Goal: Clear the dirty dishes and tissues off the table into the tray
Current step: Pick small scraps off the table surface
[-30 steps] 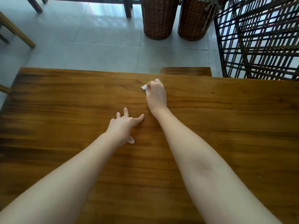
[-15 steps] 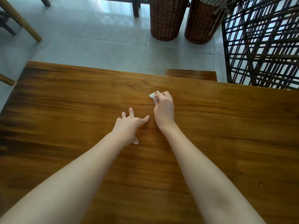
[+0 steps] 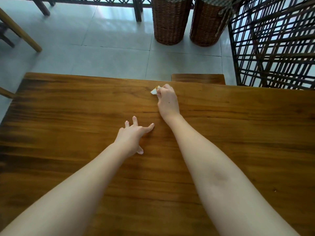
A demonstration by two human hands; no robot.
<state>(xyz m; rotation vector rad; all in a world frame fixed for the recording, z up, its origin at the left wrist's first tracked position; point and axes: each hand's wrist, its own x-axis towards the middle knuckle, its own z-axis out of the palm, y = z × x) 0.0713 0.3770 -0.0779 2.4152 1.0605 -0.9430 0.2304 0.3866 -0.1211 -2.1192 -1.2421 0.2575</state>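
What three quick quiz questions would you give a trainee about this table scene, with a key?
1. True or false: the left hand grips a plate.
2. The right hand pinches: A a spoon, B a tissue, C a cup?
3. How many wicker baskets stand on the floor beyond the table?
Key: 1 false, it rests spread on the table; 2 B; 3 two.

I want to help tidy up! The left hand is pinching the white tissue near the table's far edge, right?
No, the right hand pinches the white tissue near the far edge of the table. The left hand holds nothing. The head view shows it.
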